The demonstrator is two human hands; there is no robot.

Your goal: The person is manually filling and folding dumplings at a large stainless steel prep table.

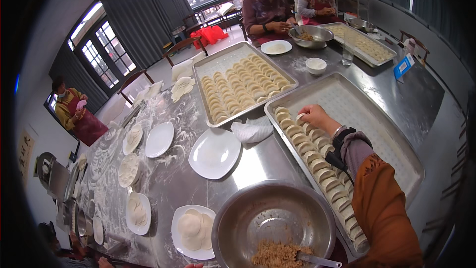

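Observation:
My right hand point(317, 117) pinches a dumpling point(300, 120) at the far end of the second row in a metal tray point(375, 126). Two rows of dumplings point(312, 156) run along that tray's left side, partly hidden by my sleeve. Only some fingertips of my left hand point(194, 265) show at the bottom edge. Above them sits a white plate point(177, 243) of round dough wrappers point(194, 230). To its right, a large steel bowl point(238, 212) holds minced filling point(275, 254) with a metal-handled utensil point(319, 259) in it.
Another tray point(212, 59) full of dumplings lies beyond, beside a crumpled cloth point(253, 130). White plates point(215, 154) and flour cover the table's left part. Two people point(269, 15) work across the table, near a drinking glass point(347, 54). One person point(80, 113) stands at left; others' hands point(105, 262) show lower left.

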